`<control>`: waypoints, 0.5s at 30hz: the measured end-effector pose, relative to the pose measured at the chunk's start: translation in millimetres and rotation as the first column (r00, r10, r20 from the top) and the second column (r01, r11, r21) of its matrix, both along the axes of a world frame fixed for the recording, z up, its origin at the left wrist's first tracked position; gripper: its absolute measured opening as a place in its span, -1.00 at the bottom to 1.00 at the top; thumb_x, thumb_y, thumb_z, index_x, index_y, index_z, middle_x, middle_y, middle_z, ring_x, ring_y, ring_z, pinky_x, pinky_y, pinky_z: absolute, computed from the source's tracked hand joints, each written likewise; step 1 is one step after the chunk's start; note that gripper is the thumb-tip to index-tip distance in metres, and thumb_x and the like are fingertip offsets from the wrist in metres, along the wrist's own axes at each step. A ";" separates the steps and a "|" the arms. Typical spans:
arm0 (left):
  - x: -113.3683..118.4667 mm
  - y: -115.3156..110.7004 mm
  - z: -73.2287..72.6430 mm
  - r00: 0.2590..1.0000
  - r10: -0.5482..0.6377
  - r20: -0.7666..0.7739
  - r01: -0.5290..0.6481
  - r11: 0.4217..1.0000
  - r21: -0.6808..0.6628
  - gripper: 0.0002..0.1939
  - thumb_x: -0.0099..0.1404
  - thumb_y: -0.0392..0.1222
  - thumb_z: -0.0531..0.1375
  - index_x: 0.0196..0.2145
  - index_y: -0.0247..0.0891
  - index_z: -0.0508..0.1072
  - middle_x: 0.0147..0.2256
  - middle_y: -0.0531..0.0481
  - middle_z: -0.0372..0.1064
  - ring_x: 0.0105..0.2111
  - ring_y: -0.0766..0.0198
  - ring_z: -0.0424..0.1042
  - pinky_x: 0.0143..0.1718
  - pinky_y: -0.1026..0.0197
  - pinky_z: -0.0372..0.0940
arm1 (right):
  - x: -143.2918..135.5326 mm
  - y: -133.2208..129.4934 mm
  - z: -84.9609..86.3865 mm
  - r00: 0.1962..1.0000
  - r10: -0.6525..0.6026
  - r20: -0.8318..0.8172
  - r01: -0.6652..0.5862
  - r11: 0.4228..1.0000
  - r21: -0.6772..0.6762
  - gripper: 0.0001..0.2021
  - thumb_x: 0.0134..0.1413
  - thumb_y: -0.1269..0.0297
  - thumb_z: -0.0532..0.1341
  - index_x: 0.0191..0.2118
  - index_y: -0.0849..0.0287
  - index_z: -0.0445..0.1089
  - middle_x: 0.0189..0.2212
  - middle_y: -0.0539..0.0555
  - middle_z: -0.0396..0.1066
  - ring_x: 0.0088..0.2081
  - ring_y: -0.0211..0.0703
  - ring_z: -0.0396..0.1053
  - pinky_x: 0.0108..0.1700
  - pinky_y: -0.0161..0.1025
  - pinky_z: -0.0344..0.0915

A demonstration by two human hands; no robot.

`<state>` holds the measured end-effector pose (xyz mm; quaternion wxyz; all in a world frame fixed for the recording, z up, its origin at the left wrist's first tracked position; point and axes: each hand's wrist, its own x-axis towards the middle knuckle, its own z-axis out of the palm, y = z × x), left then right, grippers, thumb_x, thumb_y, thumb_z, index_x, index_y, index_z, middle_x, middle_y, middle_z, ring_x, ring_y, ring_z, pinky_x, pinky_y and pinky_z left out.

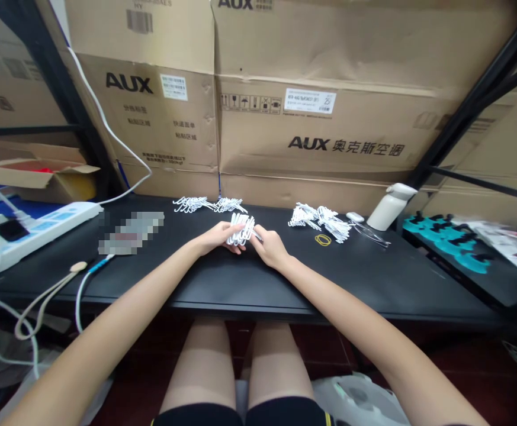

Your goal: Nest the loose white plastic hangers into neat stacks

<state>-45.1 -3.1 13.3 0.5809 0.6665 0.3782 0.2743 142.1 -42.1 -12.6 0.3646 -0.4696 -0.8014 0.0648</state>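
Observation:
A bundle of white hooks [241, 229] is held just above the black table, near its middle. My left hand [221, 238] is closed round the bundle's left side. At its right side, my right hand [269, 245] is closed, its fingers gripping the bundle's edge. Behind my hands lie two groups of white hooks [192, 205], side by side. To the right are more white hooks [304, 216] in bunches. Yellow rubber bands [323, 239] lie just in front of these.
A white bottle [391, 207], glasses [371, 235] and teal items [449, 239] are at the right. At the left are a power strip [40, 231], a blurred phone-like object [131, 233] and an open carton [40, 174]. Large cardboard boxes [258, 136] stand behind the black table [240, 287].

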 end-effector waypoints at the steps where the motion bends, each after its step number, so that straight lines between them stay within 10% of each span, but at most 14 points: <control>1: 0.1 0.1 -0.4 1.000 0.001 -0.001 -0.001 1.000 0.001 -0.41 0.15 0.24 0.18 -0.24 -0.44 0.49 -0.48 -0.21 0.51 -0.51 0.15 0.51 -0.43 0.16 0.43 | 0.1 0.6 -0.4 1.000 -0.006 0.009 0.006 1.000 -0.002 -0.80 0.24 0.23 0.04 -0.19 0.19 0.35 -0.44 0.06 0.45 -0.47 -0.19 0.35 -0.37 -0.36 0.12; 15: 1.9 -1.8 0.9 1.000 0.017 0.009 -0.017 1.000 -0.009 -0.37 0.12 0.27 0.19 -0.25 -0.46 0.50 -0.50 -0.22 0.51 -0.55 0.17 0.49 -0.49 0.21 0.41 | -0.5 1.0 0.3 0.998 -0.022 0.055 0.022 1.000 -0.010 -0.80 0.26 0.26 0.01 -0.20 0.19 0.34 -0.46 0.06 0.45 -0.48 -0.18 0.34 -0.39 -0.35 0.11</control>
